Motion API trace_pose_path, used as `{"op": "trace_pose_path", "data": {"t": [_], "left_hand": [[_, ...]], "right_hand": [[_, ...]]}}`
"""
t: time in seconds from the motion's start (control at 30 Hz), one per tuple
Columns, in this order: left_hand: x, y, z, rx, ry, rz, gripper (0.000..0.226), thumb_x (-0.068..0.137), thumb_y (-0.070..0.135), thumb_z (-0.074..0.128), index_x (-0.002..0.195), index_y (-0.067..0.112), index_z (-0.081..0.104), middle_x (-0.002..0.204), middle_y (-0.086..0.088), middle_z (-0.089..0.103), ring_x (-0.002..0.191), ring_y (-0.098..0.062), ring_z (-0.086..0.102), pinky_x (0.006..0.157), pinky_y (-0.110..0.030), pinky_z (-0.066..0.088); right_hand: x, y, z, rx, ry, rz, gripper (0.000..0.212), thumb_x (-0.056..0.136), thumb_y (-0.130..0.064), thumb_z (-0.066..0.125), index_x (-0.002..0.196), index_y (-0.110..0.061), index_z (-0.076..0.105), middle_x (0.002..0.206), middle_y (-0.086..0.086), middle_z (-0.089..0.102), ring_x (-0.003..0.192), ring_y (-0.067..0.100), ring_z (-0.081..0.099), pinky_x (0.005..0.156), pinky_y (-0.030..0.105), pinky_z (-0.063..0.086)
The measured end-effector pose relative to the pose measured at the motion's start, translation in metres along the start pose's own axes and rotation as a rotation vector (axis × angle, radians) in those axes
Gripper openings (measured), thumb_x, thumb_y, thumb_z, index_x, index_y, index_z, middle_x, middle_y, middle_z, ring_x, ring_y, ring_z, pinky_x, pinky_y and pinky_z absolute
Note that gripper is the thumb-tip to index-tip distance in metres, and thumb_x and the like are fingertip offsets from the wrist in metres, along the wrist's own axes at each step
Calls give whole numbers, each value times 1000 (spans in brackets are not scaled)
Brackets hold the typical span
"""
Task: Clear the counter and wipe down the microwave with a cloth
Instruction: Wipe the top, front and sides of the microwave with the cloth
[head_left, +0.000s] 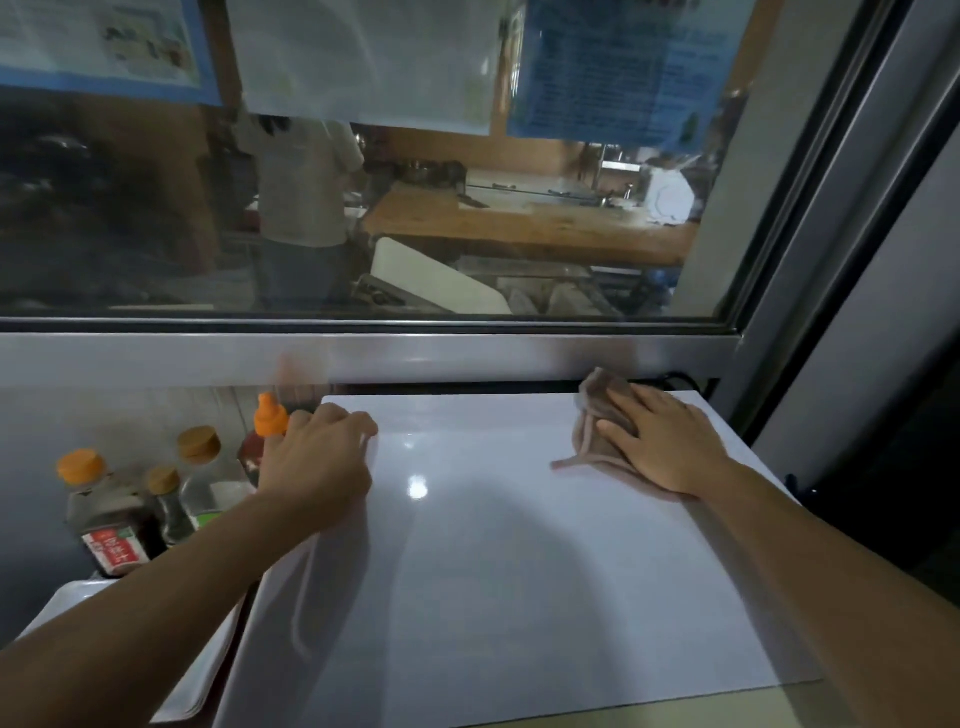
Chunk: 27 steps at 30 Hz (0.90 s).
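The white top of the microwave fills the middle of the head view. A brownish folded cloth lies at its far right corner. My right hand presses flat on the cloth with straight fingers. My left hand rests on the microwave's far left edge, fingers curled over that edge. The microwave's front and door are hidden below the frame.
Left of the microwave stand several condiment bottles with orange and cork-coloured caps, and a white tray sits below them. A steel window sill runs right behind the microwave. A grey wall and frame close the right side.
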<state>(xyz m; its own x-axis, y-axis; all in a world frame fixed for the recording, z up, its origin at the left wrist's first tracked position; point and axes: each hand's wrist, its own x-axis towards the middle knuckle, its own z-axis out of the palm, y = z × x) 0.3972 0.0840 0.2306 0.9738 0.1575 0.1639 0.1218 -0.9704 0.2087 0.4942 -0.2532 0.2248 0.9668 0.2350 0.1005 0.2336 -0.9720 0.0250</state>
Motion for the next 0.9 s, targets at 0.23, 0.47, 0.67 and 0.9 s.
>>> {"op": "trace_pose_path", "data": {"t": [0.23,0.47,0.67,0.9], "left_hand": [[-6,-13,4,-62,-29,26,47,84,16,55,128,31,51,134,5,47,121,-20,40,99,-41,39],[-26,-17,0,-338,7,6,41,89,3,50,130,10,50,104,-1,55,90,-12,51,82,-26,44],[-31,-21,5,-246,38,29,43,88,13,53,130,16,50,125,-5,57,114,-22,51,97,-42,46],[-30,-24,4,-134,-4,67,37,91,21,50,128,22,53,139,3,48,128,-22,39,103,-45,37]], "right_hand": [[-5,11,-3,-2,-68,245,63,90,-65,15,146,-37,13,157,1,16,143,28,16,112,54,19],[-13,-149,6,122,-28,-141,67,87,-67,18,147,-38,16,158,5,12,145,29,5,113,55,6],[-35,-172,5,181,2,-347,56,91,-60,26,144,-44,24,158,-3,15,145,17,7,116,45,3],[-61,-31,-1,21,-3,68,56,93,-59,19,146,-39,22,158,-5,17,144,17,13,116,41,14]]}}
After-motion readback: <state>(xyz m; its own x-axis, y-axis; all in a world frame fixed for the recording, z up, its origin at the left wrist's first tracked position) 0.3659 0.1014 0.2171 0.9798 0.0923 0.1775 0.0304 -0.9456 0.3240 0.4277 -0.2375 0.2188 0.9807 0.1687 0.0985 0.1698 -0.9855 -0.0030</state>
